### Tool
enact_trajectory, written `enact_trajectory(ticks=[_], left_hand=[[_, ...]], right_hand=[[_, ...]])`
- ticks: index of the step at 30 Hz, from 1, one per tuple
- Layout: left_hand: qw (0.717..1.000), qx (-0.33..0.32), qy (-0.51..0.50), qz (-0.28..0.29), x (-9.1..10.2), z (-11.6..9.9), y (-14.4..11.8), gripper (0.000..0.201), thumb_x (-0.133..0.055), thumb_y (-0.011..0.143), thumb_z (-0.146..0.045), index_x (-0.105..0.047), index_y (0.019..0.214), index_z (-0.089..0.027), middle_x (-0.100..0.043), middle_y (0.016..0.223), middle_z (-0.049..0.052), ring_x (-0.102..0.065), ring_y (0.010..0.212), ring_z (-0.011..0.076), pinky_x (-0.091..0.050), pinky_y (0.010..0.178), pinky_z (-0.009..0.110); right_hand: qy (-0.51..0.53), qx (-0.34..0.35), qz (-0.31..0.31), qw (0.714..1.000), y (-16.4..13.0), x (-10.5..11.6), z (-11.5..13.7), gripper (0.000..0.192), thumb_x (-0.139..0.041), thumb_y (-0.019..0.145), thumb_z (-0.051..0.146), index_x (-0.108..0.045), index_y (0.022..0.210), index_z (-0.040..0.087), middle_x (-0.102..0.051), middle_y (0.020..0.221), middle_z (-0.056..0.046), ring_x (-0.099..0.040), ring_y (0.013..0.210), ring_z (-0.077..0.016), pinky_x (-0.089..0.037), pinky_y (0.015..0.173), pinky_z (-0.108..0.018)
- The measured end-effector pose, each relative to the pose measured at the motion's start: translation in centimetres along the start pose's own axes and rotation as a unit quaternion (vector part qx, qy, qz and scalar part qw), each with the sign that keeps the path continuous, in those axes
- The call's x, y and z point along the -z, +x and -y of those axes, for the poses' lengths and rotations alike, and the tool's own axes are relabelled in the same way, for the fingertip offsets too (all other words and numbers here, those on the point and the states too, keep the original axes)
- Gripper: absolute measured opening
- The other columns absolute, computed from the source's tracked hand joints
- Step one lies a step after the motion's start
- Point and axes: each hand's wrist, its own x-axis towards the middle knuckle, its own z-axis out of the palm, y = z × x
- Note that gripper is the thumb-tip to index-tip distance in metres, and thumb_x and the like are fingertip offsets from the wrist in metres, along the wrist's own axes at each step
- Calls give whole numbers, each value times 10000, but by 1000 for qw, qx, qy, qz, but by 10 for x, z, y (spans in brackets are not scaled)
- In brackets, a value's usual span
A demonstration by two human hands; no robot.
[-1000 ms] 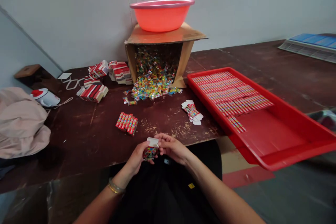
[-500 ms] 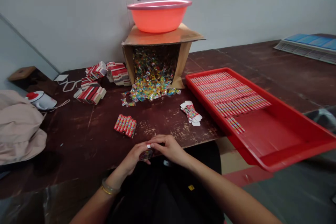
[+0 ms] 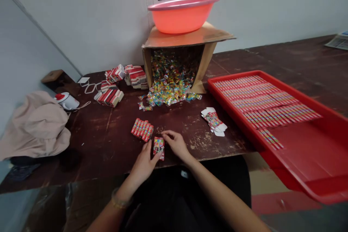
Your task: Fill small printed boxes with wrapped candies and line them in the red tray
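Observation:
A small red candy box [image 3: 159, 146] with a colourful print stands on the dark wooden table [image 3: 103, 141] near its front edge. My left hand [image 3: 144, 161] grips its left side and my right hand [image 3: 176, 144] grips its top right corner. Just behind it lies a row of several filled red boxes [image 3: 142, 129]. A short stack of flat unfolded boxes [image 3: 214, 121] lies to the right.
A tipped cardboard carton [image 3: 187, 43] spills wrapped candies [image 3: 170, 92], with an orange basin [image 3: 183, 12] on top. A red tray [image 3: 296, 148] with rows of boxes overhangs the table at right. Stacks of flat box blanks [image 3: 110, 96], a white device [image 3: 66, 100] and beige cloth [image 3: 35, 127] sit at left.
Both hands moved forward from my lap onto the table and set the closed box upright near the row of boxes. The camera view shifted left.

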Motion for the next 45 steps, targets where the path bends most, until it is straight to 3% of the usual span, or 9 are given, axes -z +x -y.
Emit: enact_trajectory(ticks=[5,13,17,22,27,29,32,37,45], left_hand=[[986,-38,160,-20,22,5,-13,504,-572,818,-364,-539,1286,-179,-614,1152,123,-629,872,235,-498,853,408],[984,-61,159,-47,30,9,-3,292,-547,852,-353,-640,1084,-203,-655,921,60,-619,811,211,-487,795,357],[983,-80,158,-51,32,7,0,300,-534,863,-352,-632,1111,-215,-656,979,67,-622,868,216,-492,806,353],[963,-110,180,-168,38,4,4,365,-506,870,-335,-572,1210,-220,-572,1186,104,-595,956,232,-502,801,365],[965,-106,184,-152,40,3,3,352,-500,880,-329,-574,1207,-221,-555,1210,99,-599,938,215,-505,804,352],[967,-105,183,-144,37,2,0,348,-496,885,-331,-581,1207,-230,-547,1237,98,-596,989,226,-504,814,349],[973,-112,165,-113,28,2,-5,331,-498,889,-351,-602,1182,-237,-565,1230,94,-601,993,231,-505,801,341],[988,-120,91,22,-8,3,-7,293,-521,879,-360,-652,1107,-231,-660,1052,77,-633,830,202,-509,741,314],[978,-138,46,147,-63,-17,7,270,-529,865,-348,-689,1050,-234,-692,931,74,-636,832,217,-495,741,314]], right_hand=[[-46,18,-17,999,31,-2,-2,231,-479,885,201,-702,943,205,-720,944,-49,-646,895,-198,-485,878,-351],[-266,63,45,961,-21,-3,14,606,-650,756,242,-504,1339,168,-539,1268,-176,-487,1133,-331,-411,954,-474],[-139,1,45,989,-4,9,13,496,-607,763,197,-552,1255,227,-614,1051,-69,-592,884,-198,-473,830,-333],[-43,-55,33,997,25,3,12,359,-685,767,400,-608,1076,236,-672,874,5,-601,716,-156,-475,712,-288],[-77,-41,27,996,33,-21,16,491,-617,826,490,-610,1198,170,-588,1215,-139,-622,985,-233,-455,896,-363],[-117,-27,10,993,31,-5,12,541,-572,853,507,-585,1253,144,-499,1323,-179,-593,1067,-261,-438,944,-392],[-214,28,-57,975,23,56,-11,430,-539,886,443,-619,1216,179,-538,1282,-153,-516,1177,-286,-394,1007,-424],[-391,-45,-253,884,-15,169,-65,433,-550,869,354,-581,1256,164,-506,1307,-201,-429,1170,-386,-335,951,-560],[-304,-79,-249,916,-24,194,-90,261,-647,762,431,-668,837,182,-616,1029,-122,-552,935,-267,-417,827,-392]])
